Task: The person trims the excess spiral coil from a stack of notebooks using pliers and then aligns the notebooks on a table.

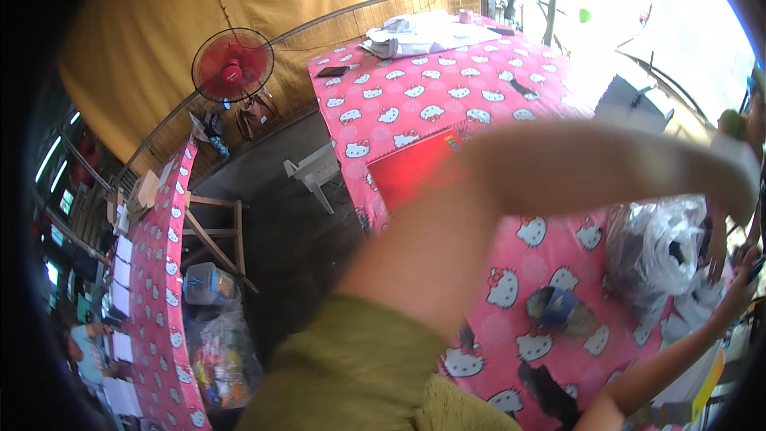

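An olive-green sleeve (359, 367) of soft, slightly fuzzy cloth covers the upper arm, ending in a loose short cuff just left of the pink cat-print tablecloth (447, 96). Beyond the cuff the forearm (511, 183) is bare and blurred. Above the tablecloth's right edge, something white and pale green wraps the blurred hand (738, 160).

A blurred forearm (511, 191) crosses above the pink patterned table (447, 104).
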Demonstrator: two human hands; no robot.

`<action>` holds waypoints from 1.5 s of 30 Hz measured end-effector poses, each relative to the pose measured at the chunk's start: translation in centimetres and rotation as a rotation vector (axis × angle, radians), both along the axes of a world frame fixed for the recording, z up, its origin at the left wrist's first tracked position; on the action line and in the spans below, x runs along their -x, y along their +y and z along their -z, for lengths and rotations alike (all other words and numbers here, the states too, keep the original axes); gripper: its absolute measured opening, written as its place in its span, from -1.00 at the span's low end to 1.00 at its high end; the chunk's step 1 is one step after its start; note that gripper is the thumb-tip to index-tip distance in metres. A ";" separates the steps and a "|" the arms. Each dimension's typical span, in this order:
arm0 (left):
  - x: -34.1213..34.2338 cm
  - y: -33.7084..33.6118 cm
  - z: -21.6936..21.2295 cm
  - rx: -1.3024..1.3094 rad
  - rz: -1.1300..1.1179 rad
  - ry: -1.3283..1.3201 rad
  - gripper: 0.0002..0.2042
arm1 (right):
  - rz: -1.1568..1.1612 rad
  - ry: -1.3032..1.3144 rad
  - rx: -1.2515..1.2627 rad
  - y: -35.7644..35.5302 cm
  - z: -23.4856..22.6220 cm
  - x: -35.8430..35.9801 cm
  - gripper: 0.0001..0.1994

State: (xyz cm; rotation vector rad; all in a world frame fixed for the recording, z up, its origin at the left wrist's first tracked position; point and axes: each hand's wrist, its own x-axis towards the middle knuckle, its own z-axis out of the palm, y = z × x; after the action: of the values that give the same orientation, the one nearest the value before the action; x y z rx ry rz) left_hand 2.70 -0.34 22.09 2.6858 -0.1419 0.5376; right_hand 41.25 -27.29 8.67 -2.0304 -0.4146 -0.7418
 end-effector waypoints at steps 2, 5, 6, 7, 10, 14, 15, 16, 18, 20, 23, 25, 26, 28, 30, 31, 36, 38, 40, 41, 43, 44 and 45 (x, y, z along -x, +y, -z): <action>4.4 3.2 -1.8 -0.098 -0.023 -0.040 -0.37 | -0.061 -0.102 0.023 -0.5 -4.7 5.1 -0.44; 11.2 4.1 -6.3 -0.294 -0.397 0.004 -0.32 | -0.475 -0.037 -0.033 9.0 -4.2 15.4 -0.63; 11.9 5.2 -5.9 -0.276 -0.450 0.021 -0.30 | -0.603 0.118 -0.019 12.0 -3.3 20.7 -0.70; 12.1 7.4 -4.2 -0.222 -0.459 0.032 -0.28 | -0.733 0.254 0.055 14.8 -1.8 25.7 -0.75; 12.4 11.0 1.5 -0.033 -0.311 -0.046 -0.23 | -1.122 0.223 0.173 18.6 1.2 36.4 -0.72; 11.9 12.3 5.2 -0.497 -0.396 0.285 -0.22 | -1.248 -0.084 0.122 21.7 3.2 42.1 -0.56; 11.7 12.9 6.4 -0.369 -0.364 0.357 -0.24 | -1.199 -0.144 0.142 21.7 3.2 42.6 -0.56; 11.5 13.3 7.1 -0.317 -0.365 0.384 -0.26 | -1.149 -0.210 0.160 22.0 3.2 42.7 -0.56; 11.7 13.3 8.5 -0.215 -0.370 0.438 -0.29 | -1.104 -0.242 0.155 22.1 3.4 42.8 -0.55; 11.8 13.3 9.5 -0.232 -0.359 0.412 -0.37 | -1.076 -0.278 0.172 22.0 3.3 42.7 -0.54; 12.1 13.2 9.4 -0.180 -0.351 0.396 -0.43 | -1.073 -0.325 0.218 22.6 3.2 42.7 -0.53; 12.1 13.4 9.2 -0.164 -0.342 0.386 -0.44 | -1.052 -0.336 0.224 23.0 3.3 43.0 -0.52; 12.2 13.5 9.1 -0.160 -0.342 0.382 -0.44 | -1.044 -0.341 0.222 23.3 3.3 43.3 -0.51; 12.4 13.3 9.3 -0.159 -0.335 0.398 -0.43 | -1.139 -0.185 0.189 23.3 2.5 43.6 -0.60; 12.4 13.4 8.9 -0.168 -0.317 0.430 -0.42 | -1.355 0.175 0.094 23.6 2.3 42.7 -0.66; 12.1 13.3 9.0 -0.168 -0.320 0.426 -0.39 | -1.484 0.465 0.010 24.2 3.5 41.4 -0.70; 11.8 13.1 9.4 -0.280 -0.332 0.368 -0.28 | -1.626 1.318 -0.077 24.4 5.0 41.0 -0.66; 12.1 13.5 9.8 -0.215 -0.313 0.280 -0.30 | -1.465 0.468 0.061 23.6 5.0 42.0 -0.64; 12.2 13.9 10.1 -0.171 -0.283 0.248 -0.33 | -1.282 0.101 0.065 23.2 5.1 42.5 -0.59; 12.4 13.8 10.3 -0.152 -0.274 0.253 -0.33 | -1.182 -0.083 0.066 23.1 5.2 42.7 -0.56; 12.4 14.1 10.4 -0.123 -0.254 0.244 -0.34 | -1.108 -0.185 0.096 23.4 5.2 43.2 -0.53; 12.1 14.2 9.9 -0.114 -0.243 0.232 -0.35 | -1.067 -0.244 0.110 23.7 5.1 43.3 -0.51; 12.2 13.7 9.7 -0.139 -0.284 0.280 -0.35 | -1.046 -0.284 0.103 23.8 4.8 43.3 -0.58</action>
State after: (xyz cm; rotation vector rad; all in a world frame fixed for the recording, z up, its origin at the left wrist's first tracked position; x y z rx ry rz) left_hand -9.50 13.35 12.41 2.9023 0.2943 0.2320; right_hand -2.00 -3.49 3.85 -1.4718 -1.5381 -0.3289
